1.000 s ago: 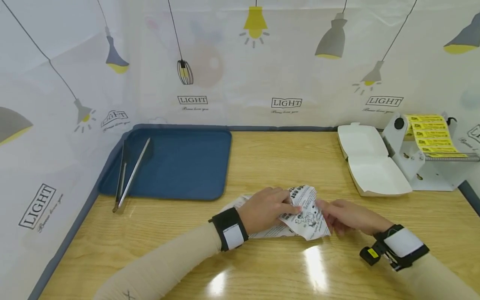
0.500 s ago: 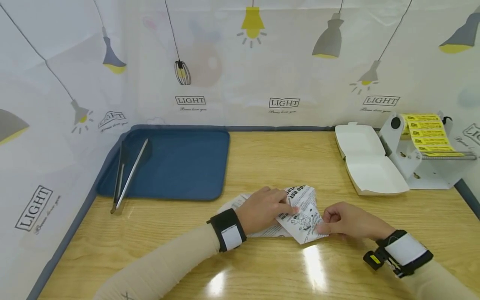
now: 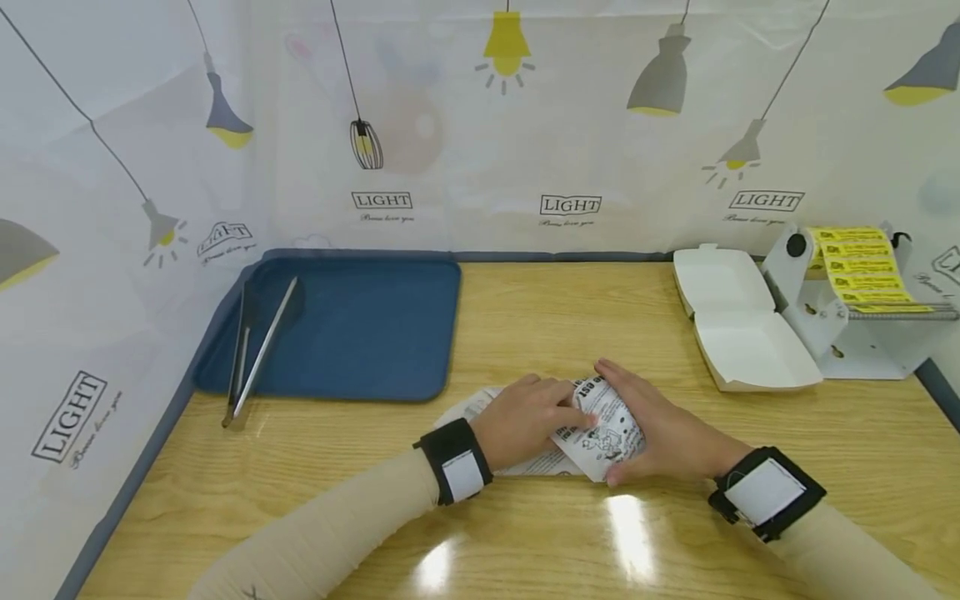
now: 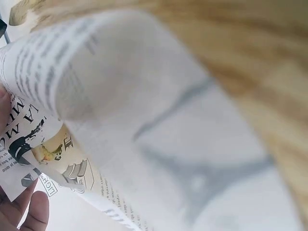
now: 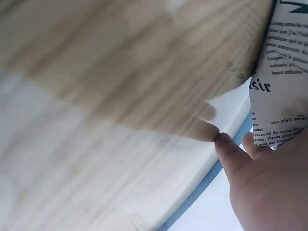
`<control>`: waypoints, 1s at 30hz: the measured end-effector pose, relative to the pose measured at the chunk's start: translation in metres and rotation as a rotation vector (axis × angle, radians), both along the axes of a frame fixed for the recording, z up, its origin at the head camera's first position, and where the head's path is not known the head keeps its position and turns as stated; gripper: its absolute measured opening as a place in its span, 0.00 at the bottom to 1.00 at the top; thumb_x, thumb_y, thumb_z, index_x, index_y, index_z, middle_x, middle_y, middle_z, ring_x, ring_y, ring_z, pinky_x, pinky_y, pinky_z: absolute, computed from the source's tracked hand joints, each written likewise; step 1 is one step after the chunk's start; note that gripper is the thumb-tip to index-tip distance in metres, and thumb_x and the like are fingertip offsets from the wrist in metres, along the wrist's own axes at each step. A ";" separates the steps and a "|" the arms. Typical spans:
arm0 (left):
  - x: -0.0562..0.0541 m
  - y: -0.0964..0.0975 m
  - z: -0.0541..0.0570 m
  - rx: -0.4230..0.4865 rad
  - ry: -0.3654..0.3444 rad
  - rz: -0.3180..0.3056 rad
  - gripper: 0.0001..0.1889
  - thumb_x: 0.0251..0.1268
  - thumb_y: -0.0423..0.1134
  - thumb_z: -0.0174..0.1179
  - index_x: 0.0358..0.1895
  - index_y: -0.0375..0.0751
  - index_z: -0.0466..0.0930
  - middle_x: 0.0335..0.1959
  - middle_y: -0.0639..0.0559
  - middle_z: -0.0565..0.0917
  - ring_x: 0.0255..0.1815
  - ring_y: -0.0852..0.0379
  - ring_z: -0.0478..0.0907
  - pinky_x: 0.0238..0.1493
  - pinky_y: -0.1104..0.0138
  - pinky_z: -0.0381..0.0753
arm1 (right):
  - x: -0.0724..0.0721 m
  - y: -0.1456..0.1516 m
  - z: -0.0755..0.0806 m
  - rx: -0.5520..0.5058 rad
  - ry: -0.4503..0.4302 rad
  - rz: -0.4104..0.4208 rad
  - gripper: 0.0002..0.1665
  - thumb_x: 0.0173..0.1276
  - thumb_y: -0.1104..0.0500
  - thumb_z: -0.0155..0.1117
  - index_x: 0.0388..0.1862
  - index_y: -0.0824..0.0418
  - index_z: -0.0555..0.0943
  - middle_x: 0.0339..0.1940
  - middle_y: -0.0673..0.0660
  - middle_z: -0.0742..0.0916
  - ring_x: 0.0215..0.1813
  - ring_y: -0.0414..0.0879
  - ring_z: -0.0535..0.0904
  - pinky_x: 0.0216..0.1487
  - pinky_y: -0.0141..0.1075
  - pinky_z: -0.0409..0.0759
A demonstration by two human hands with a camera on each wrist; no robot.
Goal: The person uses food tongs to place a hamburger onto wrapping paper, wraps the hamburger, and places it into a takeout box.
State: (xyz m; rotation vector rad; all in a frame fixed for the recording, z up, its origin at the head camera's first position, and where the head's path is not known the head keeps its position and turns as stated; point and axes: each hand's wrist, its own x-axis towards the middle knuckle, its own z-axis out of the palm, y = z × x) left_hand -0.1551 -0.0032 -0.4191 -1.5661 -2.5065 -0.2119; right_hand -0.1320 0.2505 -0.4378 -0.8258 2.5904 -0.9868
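Note:
A bundle of newsprint-patterned wrapping paper (image 3: 611, 442) lies on the wooden table in the head view; whatever it may contain is hidden. My left hand (image 3: 521, 421) holds it from above, the thumb across the folded flap. Around the bundle's right end my right hand (image 3: 671, 429) is cupped, fingers along the far side and thumb at the near side. A loose, unfolded end of the paper (image 4: 173, 125) curls up large in the left wrist view. In the right wrist view, a printed corner of the paper (image 5: 284, 101) stands beside my right hand (image 5: 274, 183).
At the back left is a blue tray (image 3: 375, 333) with metal tongs (image 3: 266, 350) lying across its left part. An open white takeaway box (image 3: 750, 337) sits at the back right, beside a label dispenser (image 3: 870, 333) with yellow labels. A printed curtain (image 3: 480, 125) borders the table.
My right hand pinched the right corner of the paper, then let go and moved up around the bundle's end, with the corner now folded in. The left hand has stayed in place.

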 end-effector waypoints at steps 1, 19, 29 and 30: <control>0.000 0.000 0.000 0.003 -0.005 -0.002 0.21 0.61 0.44 0.74 0.58 0.58 0.86 0.43 0.58 0.81 0.43 0.63 0.79 0.46 0.71 0.77 | 0.000 0.000 -0.001 0.005 0.008 -0.006 0.82 0.44 0.30 0.80 0.85 0.59 0.41 0.84 0.65 0.50 0.80 0.67 0.53 0.72 0.63 0.62; -0.006 -0.014 0.020 -0.060 -0.213 0.009 0.34 0.66 0.49 0.69 0.75 0.55 0.70 0.64 0.49 0.75 0.60 0.56 0.74 0.58 0.64 0.76 | 0.003 -0.005 -0.003 0.064 0.074 -0.033 0.66 0.45 0.42 0.86 0.76 0.63 0.60 0.74 0.65 0.69 0.65 0.54 0.71 0.66 0.54 0.74; -0.010 -0.080 0.021 0.179 -0.565 0.541 0.20 0.78 0.37 0.54 0.66 0.33 0.75 0.60 0.40 0.80 0.55 0.48 0.82 0.54 0.56 0.82 | 0.001 -0.007 -0.002 0.074 0.053 -0.037 0.68 0.43 0.42 0.88 0.76 0.63 0.60 0.74 0.64 0.68 0.68 0.55 0.70 0.71 0.55 0.68; -0.009 -0.085 0.017 0.164 -0.585 0.564 0.19 0.77 0.37 0.55 0.64 0.32 0.77 0.58 0.40 0.81 0.54 0.48 0.82 0.55 0.56 0.82 | 0.001 -0.007 -0.002 0.076 0.057 -0.036 0.68 0.43 0.42 0.88 0.76 0.64 0.60 0.74 0.65 0.68 0.68 0.55 0.69 0.72 0.55 0.67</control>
